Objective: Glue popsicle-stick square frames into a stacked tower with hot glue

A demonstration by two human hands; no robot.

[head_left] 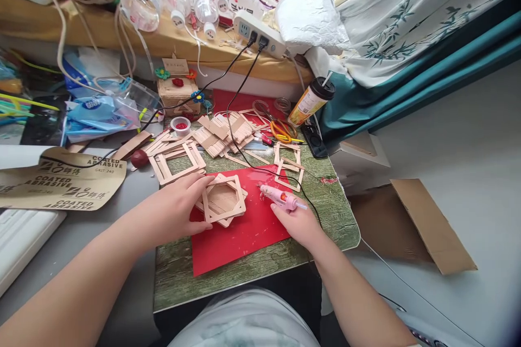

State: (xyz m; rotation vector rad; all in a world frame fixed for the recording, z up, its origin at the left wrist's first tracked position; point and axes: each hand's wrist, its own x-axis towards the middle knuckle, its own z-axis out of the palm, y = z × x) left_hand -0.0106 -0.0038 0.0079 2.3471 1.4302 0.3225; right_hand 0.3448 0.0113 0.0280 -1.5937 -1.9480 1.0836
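A stack of square wooden stick frames (223, 199), each turned against the one below, sits on a red sheet (244, 238). My left hand (181, 209) grips the stack's left edge between thumb and fingers. In my right hand (299, 222) is a pink glue gun (280, 197), its tip pointing left toward the stack but apart from it. Behind the stack, to the left, lie more square stick frames (179, 165); two smaller joined frames (290, 165) lie to the right, beyond the glue gun.
Loose sticks (223, 133), a small cup of red bits (180, 126) and orange-handled scissors (284, 131) lie at the back. A drink cup (311, 102) stands back right. Sandpaper (65, 179) lies left. Black cords run from a power strip (258, 32) across the table.
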